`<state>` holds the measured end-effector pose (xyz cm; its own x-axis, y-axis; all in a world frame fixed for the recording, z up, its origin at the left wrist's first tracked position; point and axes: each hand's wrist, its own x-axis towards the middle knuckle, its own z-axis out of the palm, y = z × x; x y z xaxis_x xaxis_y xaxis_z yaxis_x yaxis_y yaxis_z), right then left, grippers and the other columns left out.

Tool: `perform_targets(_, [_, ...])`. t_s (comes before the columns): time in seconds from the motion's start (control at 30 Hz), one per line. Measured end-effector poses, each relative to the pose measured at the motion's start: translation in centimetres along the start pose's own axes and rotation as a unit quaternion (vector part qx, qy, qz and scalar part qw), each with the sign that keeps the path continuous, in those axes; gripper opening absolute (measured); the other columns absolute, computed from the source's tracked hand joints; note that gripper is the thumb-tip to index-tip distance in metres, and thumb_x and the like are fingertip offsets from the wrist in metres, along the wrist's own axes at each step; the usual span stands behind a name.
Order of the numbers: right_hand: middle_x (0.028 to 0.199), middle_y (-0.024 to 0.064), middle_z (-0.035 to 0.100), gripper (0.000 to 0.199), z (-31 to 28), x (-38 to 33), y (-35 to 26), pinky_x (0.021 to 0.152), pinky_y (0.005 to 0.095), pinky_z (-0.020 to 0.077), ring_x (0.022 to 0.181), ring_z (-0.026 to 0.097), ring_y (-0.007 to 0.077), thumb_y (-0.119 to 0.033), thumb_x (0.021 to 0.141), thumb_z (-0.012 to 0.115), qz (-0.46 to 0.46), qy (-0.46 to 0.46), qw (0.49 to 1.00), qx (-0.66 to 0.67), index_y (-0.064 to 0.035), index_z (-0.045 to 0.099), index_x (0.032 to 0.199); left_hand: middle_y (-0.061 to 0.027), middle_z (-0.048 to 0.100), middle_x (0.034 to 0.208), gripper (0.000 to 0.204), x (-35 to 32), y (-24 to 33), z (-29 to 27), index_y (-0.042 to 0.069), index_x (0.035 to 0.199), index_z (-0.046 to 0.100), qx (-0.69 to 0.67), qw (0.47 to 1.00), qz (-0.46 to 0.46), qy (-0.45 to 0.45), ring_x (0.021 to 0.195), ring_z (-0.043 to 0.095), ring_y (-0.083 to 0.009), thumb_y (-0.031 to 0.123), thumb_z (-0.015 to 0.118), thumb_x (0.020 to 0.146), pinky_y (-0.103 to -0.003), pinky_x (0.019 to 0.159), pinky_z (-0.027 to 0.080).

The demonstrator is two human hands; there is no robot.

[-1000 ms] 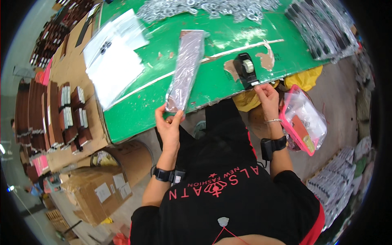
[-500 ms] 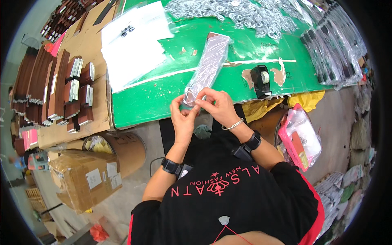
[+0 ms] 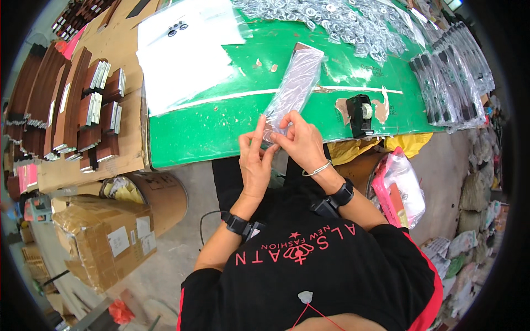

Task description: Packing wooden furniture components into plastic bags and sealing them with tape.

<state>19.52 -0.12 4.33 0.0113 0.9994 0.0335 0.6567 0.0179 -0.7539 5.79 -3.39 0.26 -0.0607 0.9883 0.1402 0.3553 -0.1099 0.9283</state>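
A long narrow clear plastic bag (image 3: 295,85) with a dark strip inside lies on the green table (image 3: 210,127), reaching to its near edge. My left hand (image 3: 255,160) and my right hand (image 3: 298,140) both pinch the bag's near end, fingers pressed on the plastic. A black tape dispenser (image 3: 360,114) stands just right of my right hand on the table's front edge.
A heap of small silvery packets (image 3: 331,16) covers the table's far side. Filled long bags (image 3: 450,77) are stacked at right. White sheets (image 3: 185,49) lie at left. Brown strips (image 3: 66,105) sit on cardboard at far left. A cardboard box (image 3: 105,237) and pink bag (image 3: 400,187) stand below.
My right hand has left the tape dispenser and joined my left hand at the bag's near end. The view has shifted so the table sits lower in the picture.
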Motion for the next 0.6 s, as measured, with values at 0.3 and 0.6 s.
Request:
perform_targets(0.3, [0.055,0.003,0.055,0.03,-0.4,0.5,0.8,0.047,0.0323,0.0385,0.049,0.054,0.016,-0.024,0.077,0.079,-0.029,-0.006,0.999,-0.021,-0.0075,0.055,0.084,-0.0125,0.055,0.113,0.05,-0.1,-1.9,0.5,0.03,0.134,0.059,0.181,0.976,0.117,0.03,0.084,0.066,-0.0302,0.018,0.07,0.087,-0.038,0.064,0.056])
perform_targets(0.6, [0.071,-0.0044,0.058,0.026,-2.9,1.9,5.7,0.057,0.0249,0.0437,0.063,0.052,0.0055,-0.012,0.083,0.076,0.035,-0.234,0.931,0.278,-0.0055,0.054,0.094,-0.0112,0.057,0.112,0.046,-0.1,-1.5,0.4,0.029,0.131,0.062,0.178,0.975,0.126,0.037,0.084,0.066,-0.0297,0.017,0.069,0.087,-0.039,0.065,0.056])
